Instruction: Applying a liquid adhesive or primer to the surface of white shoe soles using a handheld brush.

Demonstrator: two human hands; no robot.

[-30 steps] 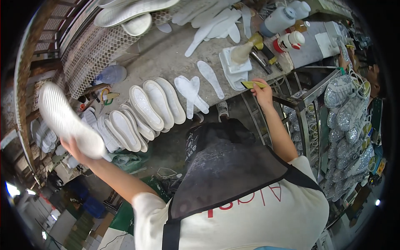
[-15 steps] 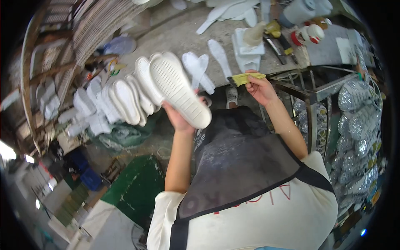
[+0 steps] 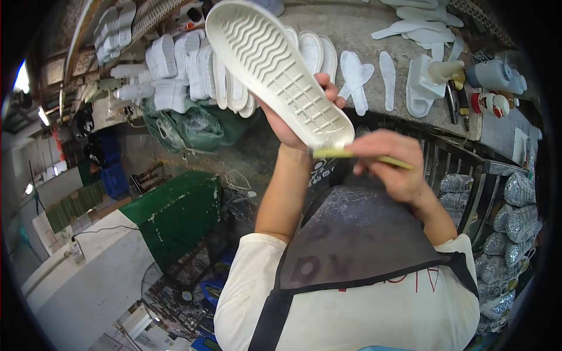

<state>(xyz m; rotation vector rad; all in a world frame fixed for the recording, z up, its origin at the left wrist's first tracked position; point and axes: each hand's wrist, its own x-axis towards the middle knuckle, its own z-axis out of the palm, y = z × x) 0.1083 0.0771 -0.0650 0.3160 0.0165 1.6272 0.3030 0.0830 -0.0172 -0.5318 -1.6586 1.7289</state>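
Observation:
My left hand (image 3: 284,126) is closed around a white shoe sole (image 3: 275,73), its patterned underside turned up toward me, with wavy grooves at the far end and a grid toward the near end. In my right hand (image 3: 395,161) is a flat yellow-handled brush (image 3: 335,152), held between thumb and fingers. Its head meets the near end of the sole, where the bristles are blurred and partly hidden. More white soles (image 3: 312,51) lie on the bench just behind the held one.
White insole shapes (image 3: 356,76) and a single strip-like insole (image 3: 387,81) lie on the grey bench (image 3: 398,50). Right of them stand a white plastic container (image 3: 424,88) and a red-and-white bottle (image 3: 492,104). Silver-wrapped bundles (image 3: 520,196) fill a rack at right; a green box (image 3: 175,216) sits left.
My right hand has brought the brush leftward and down to the near end of the sole. My left hand has turned the sole's underside more toward me. The view has shifted.

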